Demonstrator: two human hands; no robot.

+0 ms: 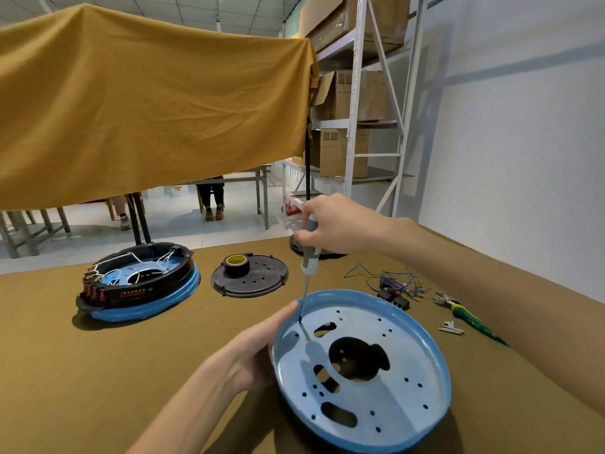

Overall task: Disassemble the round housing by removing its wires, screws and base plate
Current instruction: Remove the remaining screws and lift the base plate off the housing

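While left hand (252,348) grips blue housing (360,371) rim, right hand (330,227) clamps screwdriver (309,257) — tip's screw too small to see.

The right hand (330,227) is raised above the blue base plate (409,404), fingers curled round the handle of a screwdriver (310,253) held nearly upright, its forearm running back toward the lower right. The left hand (255,352) lies against the plate's left rim, thumb along the edge and palm against the outer wall, its forearm reaching in from below.
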